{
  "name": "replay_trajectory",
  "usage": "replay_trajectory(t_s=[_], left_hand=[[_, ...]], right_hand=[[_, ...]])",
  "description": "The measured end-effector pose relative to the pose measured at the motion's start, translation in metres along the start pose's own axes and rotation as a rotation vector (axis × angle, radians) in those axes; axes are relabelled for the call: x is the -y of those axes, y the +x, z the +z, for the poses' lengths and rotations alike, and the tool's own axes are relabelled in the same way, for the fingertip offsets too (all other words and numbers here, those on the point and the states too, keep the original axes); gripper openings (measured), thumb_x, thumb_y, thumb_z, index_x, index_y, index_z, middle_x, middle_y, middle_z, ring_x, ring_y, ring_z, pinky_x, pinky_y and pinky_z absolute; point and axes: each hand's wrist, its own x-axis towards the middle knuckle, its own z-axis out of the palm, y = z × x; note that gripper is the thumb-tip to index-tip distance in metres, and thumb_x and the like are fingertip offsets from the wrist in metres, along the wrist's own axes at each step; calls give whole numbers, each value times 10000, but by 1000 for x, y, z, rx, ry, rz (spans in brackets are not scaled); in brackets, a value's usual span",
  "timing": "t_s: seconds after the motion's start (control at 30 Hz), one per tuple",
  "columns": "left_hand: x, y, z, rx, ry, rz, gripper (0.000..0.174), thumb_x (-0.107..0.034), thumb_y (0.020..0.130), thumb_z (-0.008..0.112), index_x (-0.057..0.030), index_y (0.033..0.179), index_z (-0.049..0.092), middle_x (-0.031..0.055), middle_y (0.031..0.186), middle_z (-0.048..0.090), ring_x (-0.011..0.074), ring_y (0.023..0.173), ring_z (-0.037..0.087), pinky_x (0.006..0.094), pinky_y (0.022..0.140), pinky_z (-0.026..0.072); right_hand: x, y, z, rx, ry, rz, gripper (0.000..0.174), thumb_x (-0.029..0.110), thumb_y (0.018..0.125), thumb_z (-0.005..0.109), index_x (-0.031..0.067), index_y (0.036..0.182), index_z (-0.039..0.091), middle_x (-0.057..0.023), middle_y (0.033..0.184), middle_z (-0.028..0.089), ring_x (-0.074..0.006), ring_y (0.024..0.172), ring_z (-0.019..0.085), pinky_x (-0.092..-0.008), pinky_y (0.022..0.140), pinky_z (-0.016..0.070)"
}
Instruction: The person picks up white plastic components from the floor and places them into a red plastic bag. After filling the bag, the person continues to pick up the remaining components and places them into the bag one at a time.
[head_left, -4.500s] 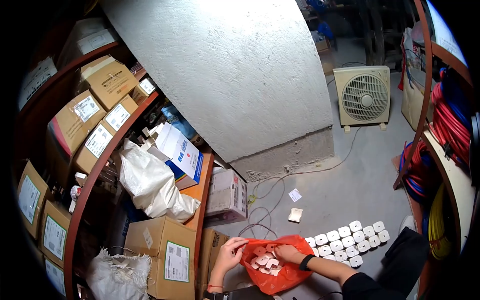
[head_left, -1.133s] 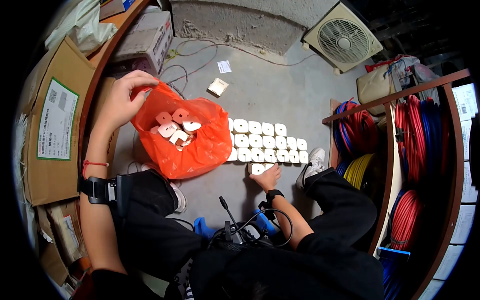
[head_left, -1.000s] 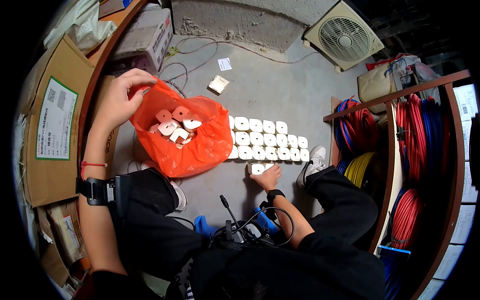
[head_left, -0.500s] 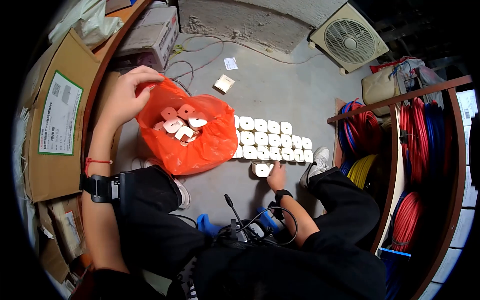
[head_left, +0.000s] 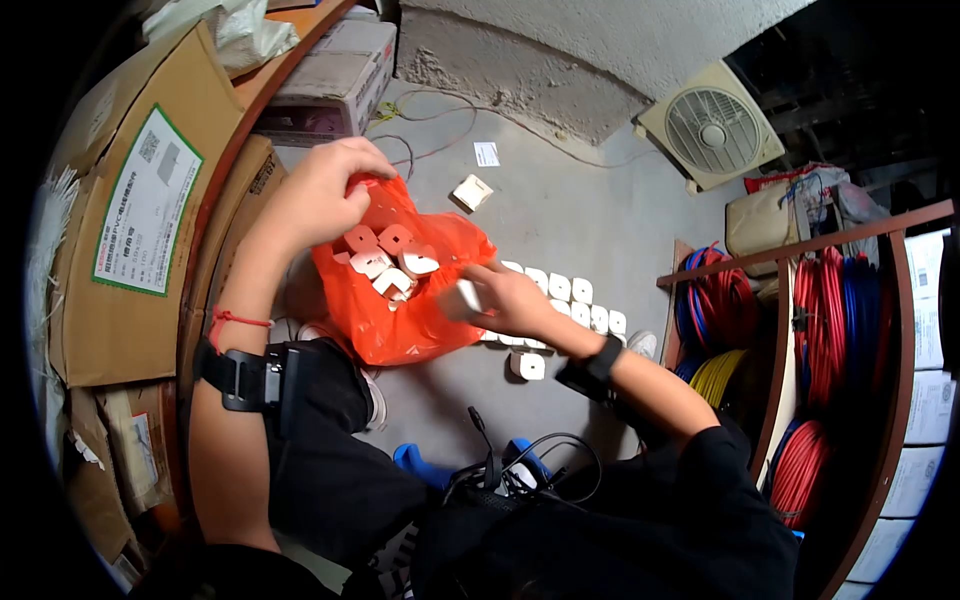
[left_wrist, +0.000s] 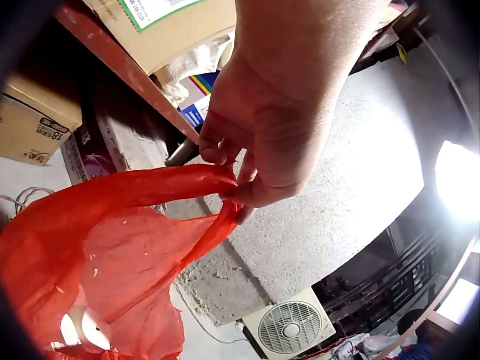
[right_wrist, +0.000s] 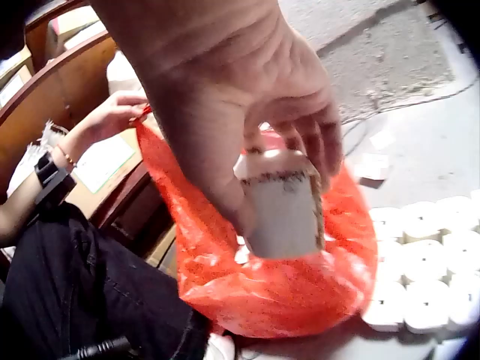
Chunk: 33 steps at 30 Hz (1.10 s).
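My left hand (head_left: pixel 325 190) pinches the rim of a red plastic bag (head_left: pixel 400 335) and holds its mouth up. In the left wrist view, the bag's gathered edge (left_wrist: pixel 225 176) sits between thumb and fingers. White plastic trunking fittings (head_left: pixel 370 262) lie heaped inside the bag. My right hand (head_left: pixel 515 300) grips one white trunking fitting (right_wrist: pixel 281 214), blurred in the head view, at the bag's right side. In the right wrist view it overlaps the bag, with thumb and fingers on opposite sides. A single fitting (head_left: pixel 527 366) stands on the floor below this hand.
Rows of white fittings (head_left: pixel 570 290) stand on the floor right of the bag, partly behind the right arm. Beyond lie a loose cream piece (head_left: pixel 471 193), a paper slip (head_left: pixel 486 154) and a fan (head_left: pixel 712 130). Cartons (head_left: pixel 150 200) flank the left; a cable-coil rack (head_left: pixel 800 262) the right.
My right hand has moved from the floor before the rows, up and left to the bag, carrying a fitting from the front pair. The left hand keeps its hold; the head view has shifted.
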Motion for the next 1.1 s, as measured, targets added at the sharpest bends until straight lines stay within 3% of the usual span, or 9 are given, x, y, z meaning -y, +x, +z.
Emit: replay_trajectory(t_s=[0.17,0.23,0.27,0.43,0.6,0.73,0.83,0.93,1.1], left_hand=[[-10,-1,3,-44,31,-12,271,68,665,453,39,881,614,140,905,600,278,854,591,316,769,471],[-11,-2,6,-79,66,-9,272,66,668,444,41,877,616,135,910,603,282,855,591,325,766,474],[-12,-2,6,-73,39,-36,273,63,670,440,42,877,617,135,914,604,286,856,589,331,767,474],[-9,-3,0,-112,70,-40,270,52,681,435,44,878,620,148,923,602,310,865,576,350,786,464],[0,-5,-4,-136,88,-38,274,53,678,433,47,879,618,149,926,601,315,865,575,355,795,459],[0,-5,-8,-123,150,7,270,47,676,443,41,878,622,155,921,601,318,870,577,350,805,458],[3,-1,-6,-95,148,47,284,66,661,449,45,889,616,150,909,596,290,878,580,324,811,451],[1,3,-4,-75,125,70,292,73,650,446,54,892,608,147,899,595,280,871,580,318,808,449],[2,6,-1,-51,65,14,315,97,645,439,60,911,604,135,925,595,244,870,586,288,800,449]], right_hand=[[31,124,54,-49,-615,-184,246,196,846,478,99,1071,502,-127,1042,529,-298,940,554,-378,780,457],[24,157,74,-11,-2,49,287,196,856,465,108,1128,481,-113,1106,525,-293,996,541,-357,844,429],[29,159,75,-353,182,-120,343,195,851,470,108,1182,447,-101,1149,514,-261,1069,506,-335,897,395],[24,183,108,-245,1384,97,331,157,909,417,128,1238,400,-66,1154,487,-138,1100,469,-243,894,399],[-34,162,110,-142,-5,-277,413,150,825,511,76,1219,411,-102,1087,557,-240,903,575,-335,710,468],[-15,62,50,-209,-33,-367,397,105,647,645,59,1023,528,-136,964,583,-307,819,578,-379,665,473],[-46,-28,51,-209,-156,-37,206,211,689,634,41,783,564,-104,732,584,-288,705,578,-383,615,471],[-98,-106,80,254,-457,450,452,456,653,658,26,777,596,-150,730,613,-300,685,615,-391,605,504],[-138,-153,118,92,-381,569,618,552,582,678,7,866,614,-175,824,625,-306,779,615,-389,665,499]])
